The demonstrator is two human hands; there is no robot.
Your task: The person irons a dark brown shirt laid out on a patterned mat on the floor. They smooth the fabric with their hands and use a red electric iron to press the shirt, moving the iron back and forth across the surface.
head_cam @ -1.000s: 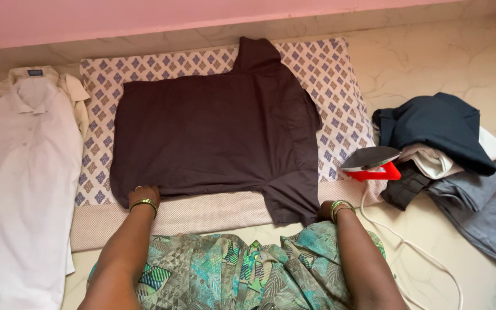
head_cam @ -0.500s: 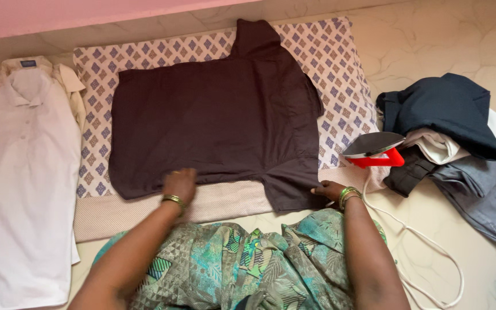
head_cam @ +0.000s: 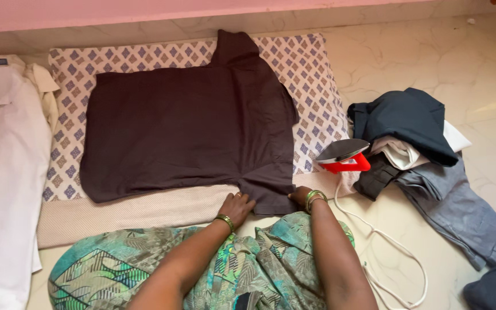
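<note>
Brown cotton, thin and limp by the look of it: light, soft, sure to sag and crease wherever unsupported. Left hand [head_cam: 237,205] and right hand [head_cam: 301,197] both at the near sleeve of the dark brown shirt [head_cam: 190,126], fingers seemingly pinching its hem, though hard to tell. Spread flat over a diamond-patterned pad [head_cam: 317,80] on the floor. Best gripped at hems or seams. Just right, a red iron [head_cam: 344,158]; farther out, heaped clothes [head_cam: 426,149].
</note>
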